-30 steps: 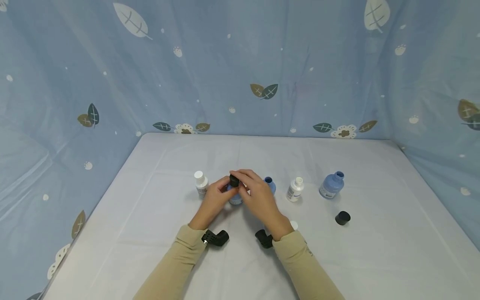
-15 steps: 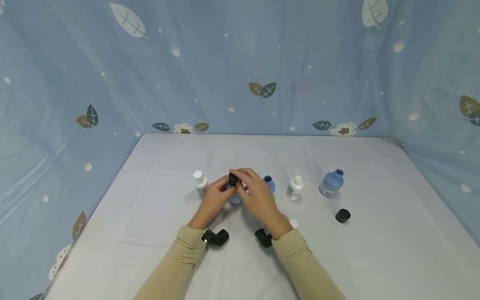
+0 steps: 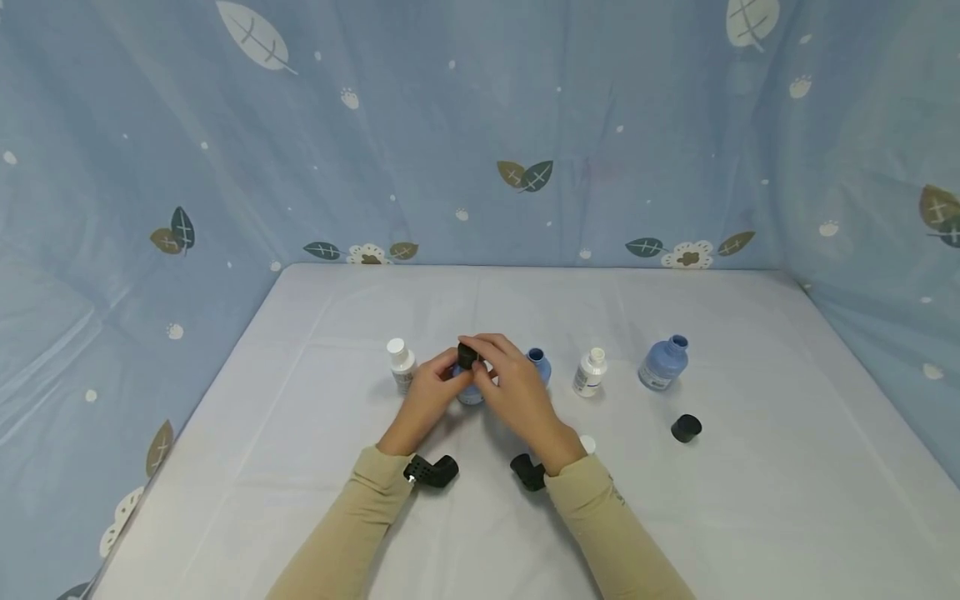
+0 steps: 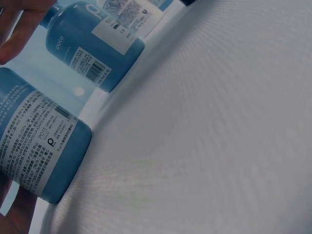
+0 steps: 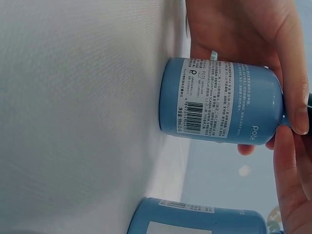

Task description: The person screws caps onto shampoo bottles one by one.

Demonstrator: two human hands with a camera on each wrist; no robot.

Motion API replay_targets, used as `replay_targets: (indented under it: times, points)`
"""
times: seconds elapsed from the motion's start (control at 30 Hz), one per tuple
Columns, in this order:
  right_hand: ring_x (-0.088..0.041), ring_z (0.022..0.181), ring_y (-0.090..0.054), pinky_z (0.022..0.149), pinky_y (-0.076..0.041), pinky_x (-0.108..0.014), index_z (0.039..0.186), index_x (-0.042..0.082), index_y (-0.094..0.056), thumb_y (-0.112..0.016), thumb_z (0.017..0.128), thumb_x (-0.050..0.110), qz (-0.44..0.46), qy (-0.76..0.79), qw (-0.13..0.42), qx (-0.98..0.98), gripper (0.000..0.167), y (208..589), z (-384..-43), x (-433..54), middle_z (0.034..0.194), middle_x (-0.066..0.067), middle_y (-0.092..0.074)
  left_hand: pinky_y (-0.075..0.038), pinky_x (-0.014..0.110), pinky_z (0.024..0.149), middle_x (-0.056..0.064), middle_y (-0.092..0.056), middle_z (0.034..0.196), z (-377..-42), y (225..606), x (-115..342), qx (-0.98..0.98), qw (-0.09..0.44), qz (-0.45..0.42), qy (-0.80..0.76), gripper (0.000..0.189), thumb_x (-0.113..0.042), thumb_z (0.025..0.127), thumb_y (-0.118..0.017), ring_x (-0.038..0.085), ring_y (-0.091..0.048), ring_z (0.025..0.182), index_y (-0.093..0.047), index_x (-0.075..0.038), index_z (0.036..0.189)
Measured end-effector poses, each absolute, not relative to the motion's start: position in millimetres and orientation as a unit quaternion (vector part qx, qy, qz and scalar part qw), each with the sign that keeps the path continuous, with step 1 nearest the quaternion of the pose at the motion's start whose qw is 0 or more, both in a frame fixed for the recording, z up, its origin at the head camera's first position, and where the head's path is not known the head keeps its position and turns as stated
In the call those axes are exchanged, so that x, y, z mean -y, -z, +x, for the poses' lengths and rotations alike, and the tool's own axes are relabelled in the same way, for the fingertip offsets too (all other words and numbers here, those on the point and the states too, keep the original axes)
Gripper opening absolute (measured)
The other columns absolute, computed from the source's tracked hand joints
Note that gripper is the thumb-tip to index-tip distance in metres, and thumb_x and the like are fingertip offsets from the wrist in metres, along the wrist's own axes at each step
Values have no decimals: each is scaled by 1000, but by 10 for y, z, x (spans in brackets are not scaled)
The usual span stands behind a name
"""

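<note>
Centre frame, the blue bottle [image 3: 471, 397] stands upright on the table [image 3: 262, 467], left grip [image 3: 429, 393] curled round its shoulder; directly above, right grip [image 3: 517, 388] pinches the black cap [image 3: 467, 357] at its neck.

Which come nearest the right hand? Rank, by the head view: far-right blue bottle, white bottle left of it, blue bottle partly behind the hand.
1. Partly hidden blue bottle: just behind the right hand.
2. White bottle: right of the hand.
3. Far-right blue bottle: farther right.
</note>
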State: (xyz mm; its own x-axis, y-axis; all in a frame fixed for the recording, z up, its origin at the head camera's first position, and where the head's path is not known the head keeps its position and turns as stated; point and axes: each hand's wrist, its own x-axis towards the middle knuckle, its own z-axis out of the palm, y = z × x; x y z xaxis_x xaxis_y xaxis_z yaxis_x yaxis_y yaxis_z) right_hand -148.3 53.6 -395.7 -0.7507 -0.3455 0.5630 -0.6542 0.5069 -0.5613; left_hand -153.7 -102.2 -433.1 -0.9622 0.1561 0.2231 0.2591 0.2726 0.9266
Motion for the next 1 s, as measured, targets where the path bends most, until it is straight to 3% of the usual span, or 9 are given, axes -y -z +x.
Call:
replay_targets:
  times: [0.13, 0.47, 0.7, 1.0]
  points:
    - [-5, 85, -53, 66, -48, -25, 120, 17, -57, -51, 87, 8, 298, -399, 193, 845, 35, 3948, -1488, -537, 114, 4, -53, -43, 31, 82, -1, -61, 99, -1452, 4170, 992, 794, 51, -135, 590, 18, -13, 84, -59, 12, -54, 92, -64, -14, 102]
    - [-4, 86, -52, 66, -46, -20, 120, 18, -57, -50, 87, 7, 301, -395, 194, 846, 36, 3941, -1489, -520, 114, 5, -54, -43, 29, 81, 0, -61, 101, -1451, 4184, 1013, 790, 49, -140, 595, 17, -15, 85, -59, 13, -53, 94, -63, -12, 102]
    - [-4, 85, -52, 66, -45, -19, 121, 17, -57, -51, 86, 5, 300, -396, 196, 845, 37, 3940, -1484, -529, 114, 5, -53, -43, 30, 82, -5, -61, 99, -1592, 4420, 1053, 791, 42, -133, 595, 16, -24, 84, -61, 12, -53, 94, -64, -22, 100]
    - [-4, 85, -52, 66, -44, -19, 122, 18, -55, -50, 88, 9, 298, -396, 191, 847, 36, 3946, -1470, -542, 116, 4, -53, -44, 31, 78, -7, -60, 96, -1600, 4459, 1050, 795, 55, -144, 587, 16, -30, 83, -61, 12, -53, 89, -63, -27, 98]
